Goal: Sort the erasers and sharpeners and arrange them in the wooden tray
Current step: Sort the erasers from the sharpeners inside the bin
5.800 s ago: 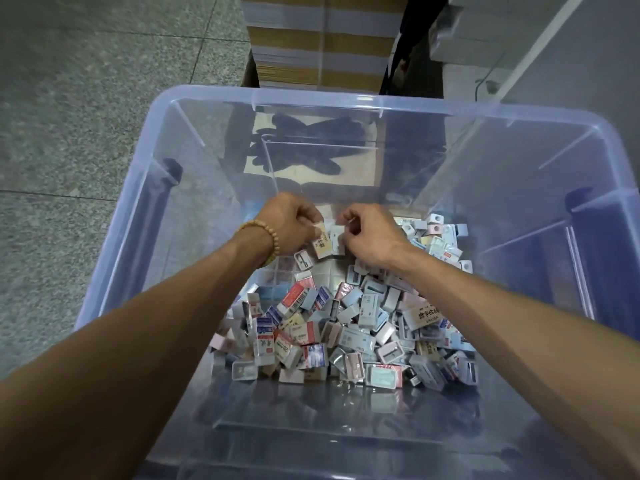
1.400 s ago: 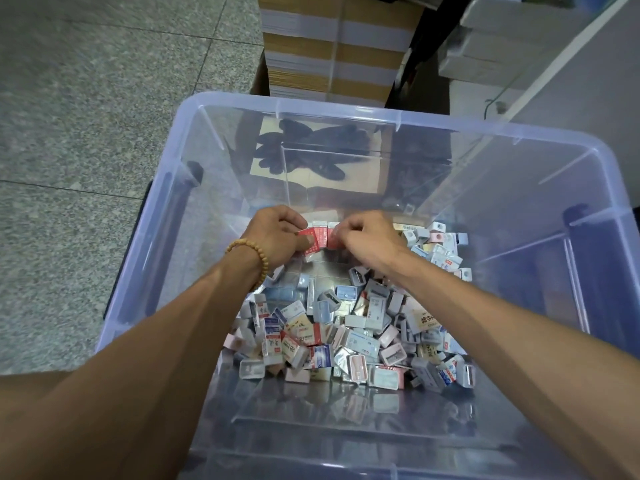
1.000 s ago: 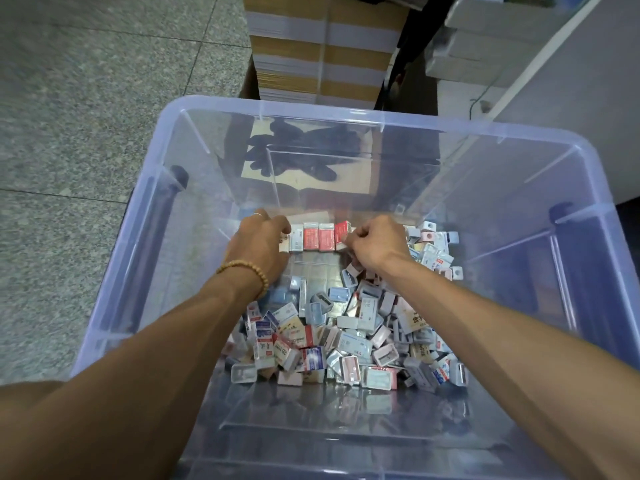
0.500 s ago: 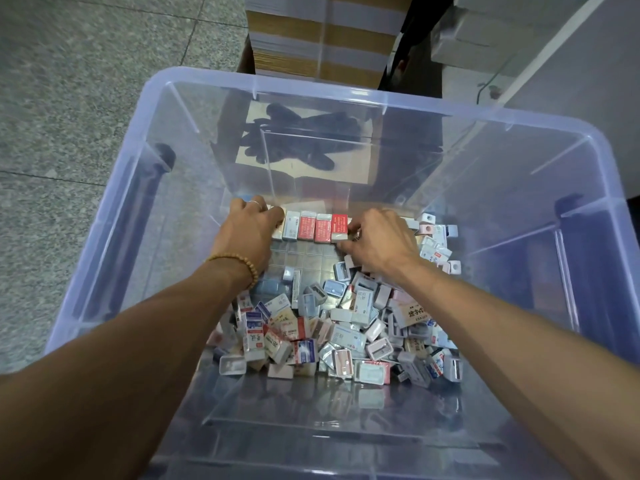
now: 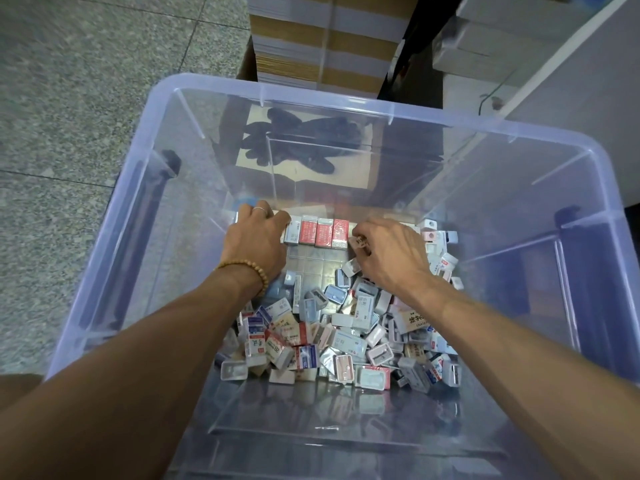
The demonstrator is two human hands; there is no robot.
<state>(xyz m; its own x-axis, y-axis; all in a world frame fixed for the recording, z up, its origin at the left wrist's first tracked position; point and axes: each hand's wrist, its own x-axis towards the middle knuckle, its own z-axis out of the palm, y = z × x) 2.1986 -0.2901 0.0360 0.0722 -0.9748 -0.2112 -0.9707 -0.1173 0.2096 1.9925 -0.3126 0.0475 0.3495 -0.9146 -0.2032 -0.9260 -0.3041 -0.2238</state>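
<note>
A row of erasers (image 5: 317,232) in red and white sleeves stands side by side along the far wall of a clear plastic bin (image 5: 485,129). My left hand (image 5: 258,237) rests on the row's left end, fingers laid over the erasers there. My right hand (image 5: 391,251) is at the row's right end and pinches a small pale eraser (image 5: 360,242) between thumb and fingers. A loose heap of erasers and sharpeners (image 5: 343,334) covers the bin floor below both wrists. No wooden tray is in view.
The bin's walls rise high on all sides. A stack of cardboard boxes (image 5: 325,39) stands beyond it, with white boxes (image 5: 491,39) at the far right. A grey speckled floor (image 5: 86,98) lies to the left. Dark gloves (image 5: 304,143) show through the far wall.
Both hands moved apart along the far wall, leaving red and white erasers lined up between them. My left hand slid to the row's left end; my right picked up another small eraser.
</note>
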